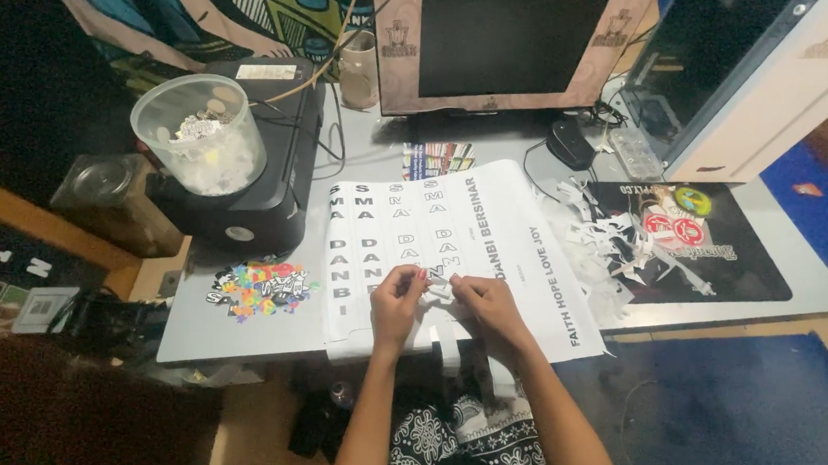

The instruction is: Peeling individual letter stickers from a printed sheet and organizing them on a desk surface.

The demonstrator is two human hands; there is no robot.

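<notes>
Peeling a small letter from the white printed sheet (461, 255), just in front of the dark monitor (510, 35).

The left hand (395, 304) and right hand (487, 304) both pinch a small cut letter piece (435, 281) over the sheet's near half; it seems mid-peel, and the next move likely calls for a slow, steady pull so the thin piece does not tear. Fingertips hide most of the piece, so its shape is unclear. Right of the monitor, paper scraps (608, 241) blur together.
</notes>
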